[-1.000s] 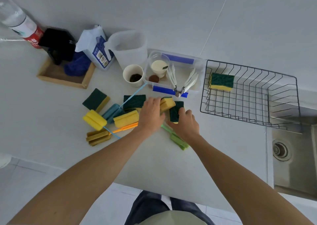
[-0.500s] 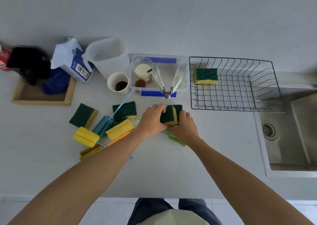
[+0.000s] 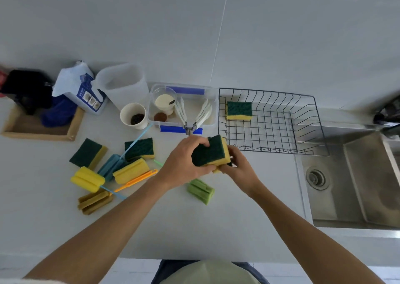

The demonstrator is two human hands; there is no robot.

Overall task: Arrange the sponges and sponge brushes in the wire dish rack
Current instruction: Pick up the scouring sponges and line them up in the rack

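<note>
Observed both hands, left hand (image 3: 184, 164) and right hand (image 3: 240, 169), fingers closed around stacked sponges (image 3: 208, 151). Beyond fingers: wire dish rack (image 3: 303, 119) holding one sponge (image 3: 239, 110) (early stage). Left of fingers, on bench (image 3: 216, 229): loose sponges, sponge brushes (image 3: 87, 178).

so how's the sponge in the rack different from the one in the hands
The rack sponge lies alone in the rack's far left corner, untouched; the held sponge is off the counter, gripped by the left hand and right hand. The rack sponge sits square; the held sponge is tilted. Both are yellow with a green scrub side.
</note>
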